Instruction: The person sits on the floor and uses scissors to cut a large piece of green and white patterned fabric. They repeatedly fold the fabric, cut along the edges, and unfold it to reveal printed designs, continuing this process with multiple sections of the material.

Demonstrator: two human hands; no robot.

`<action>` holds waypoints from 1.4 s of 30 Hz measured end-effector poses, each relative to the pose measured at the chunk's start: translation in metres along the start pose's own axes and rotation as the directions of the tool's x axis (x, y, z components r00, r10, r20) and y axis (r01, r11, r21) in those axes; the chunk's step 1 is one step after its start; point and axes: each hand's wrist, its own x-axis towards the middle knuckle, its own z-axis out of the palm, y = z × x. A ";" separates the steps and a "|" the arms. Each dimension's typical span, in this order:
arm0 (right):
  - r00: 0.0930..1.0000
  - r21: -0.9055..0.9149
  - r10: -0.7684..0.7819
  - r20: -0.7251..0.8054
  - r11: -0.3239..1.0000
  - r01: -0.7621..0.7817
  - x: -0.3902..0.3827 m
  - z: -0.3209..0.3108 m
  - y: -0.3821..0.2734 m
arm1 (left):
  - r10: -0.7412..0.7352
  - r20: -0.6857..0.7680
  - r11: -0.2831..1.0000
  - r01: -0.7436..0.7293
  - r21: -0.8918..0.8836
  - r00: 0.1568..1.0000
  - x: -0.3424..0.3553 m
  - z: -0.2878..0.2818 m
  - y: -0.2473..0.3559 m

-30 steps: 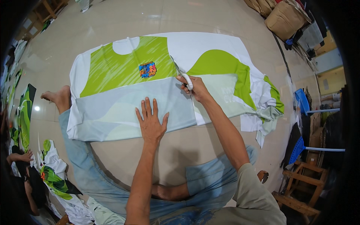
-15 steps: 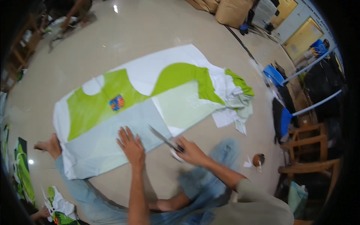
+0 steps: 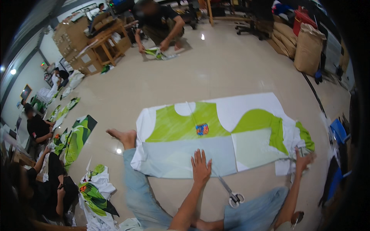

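Observation:
A printed white and green fabric (image 3: pixel 250 119) with a small colourful print lies spread on the floor in front of me, its right end bunched. My left hand (image 3: pixel 200 165) rests flat on the pale grey lower part, fingers spread. Out at the right end, my right hand (image 3: pixel 303 161), slightly blurred, grips the crumpled edge of the fabric. Scissors (image 3: pixel 234 198) with light handles lie on the floor between my hands, just below the fabric, their tips at its lower edge.
A co-worker (image 3: pixel 156 27) crouches at the back handling green fabric. Others (image 3: pixel 38 125) sit along the left among scattered printed pieces (image 3: pixel 98 192). Cardboard boxes (image 3: pixel 81 54) stand at back left, brown sacks (image 3: pixel 308 50) at back right. Blue plastic items (image 3: pixel 338 131) lie at the right.
The scissors have left my right hand and lie on the floor. My right hand has moved right onto the bunched fabric. The view has lifted, showing more of the room.

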 end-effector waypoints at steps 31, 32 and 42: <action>0.581 0.763 -0.802 -0.140 0.286 0.579 -0.027 -0.068 -0.516 | -0.030 0.073 0.998 0.026 0.052 0.997 0.009 0.004 -0.001; 0.529 0.732 -0.838 -0.135 0.275 0.623 -0.063 -0.042 -0.526 | -0.019 0.067 0.999 0.017 0.033 0.998 0.009 0.007 0.005; 0.147 0.980 -0.980 -0.133 -0.108 0.169 -0.378 -0.071 -0.169 | -0.021 0.107 0.998 0.015 0.055 0.994 0.000 -0.011 0.004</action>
